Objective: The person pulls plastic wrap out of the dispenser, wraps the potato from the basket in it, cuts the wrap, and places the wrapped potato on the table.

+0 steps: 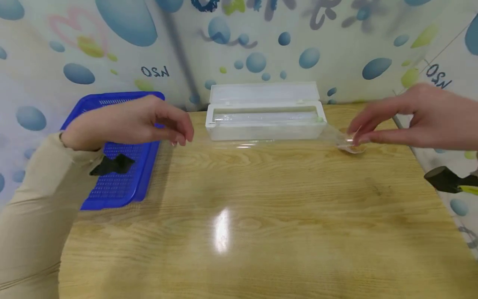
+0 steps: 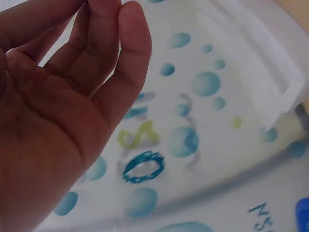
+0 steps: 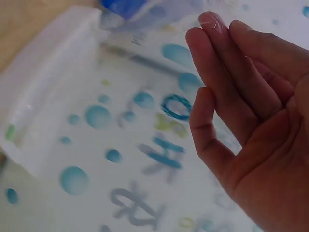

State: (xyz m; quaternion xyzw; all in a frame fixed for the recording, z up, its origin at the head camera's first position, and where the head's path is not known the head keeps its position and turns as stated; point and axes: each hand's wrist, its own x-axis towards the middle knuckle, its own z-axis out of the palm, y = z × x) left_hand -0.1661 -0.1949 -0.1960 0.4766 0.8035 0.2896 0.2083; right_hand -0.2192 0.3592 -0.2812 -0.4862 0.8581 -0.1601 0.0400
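A white cling film dispenser box (image 1: pixel 261 132) stands at the back of the table with its lid (image 1: pixel 263 92) raised. Inside lies a roll of clear cling film (image 1: pixel 261 117). From the box's front a thin sheet of cling film (image 1: pixel 244 145) stretches between both hands, its outline hard to see. My left hand (image 1: pixel 128 124) pinches the sheet's left end between thumb and fingers, left of the box. On the other side my right hand (image 1: pixel 418 118) pinches the right end, where the film bunches. Beneath those fingers is a small round clear item (image 1: pixel 352 147), mostly hidden.
A blue plastic basket (image 1: pixel 143 182) sits at the table's left, partly behind the left forearm. The wooden table (image 1: pixel 261 232) reaches a patterned wall (image 1: pixel 257 45) at the back and right.
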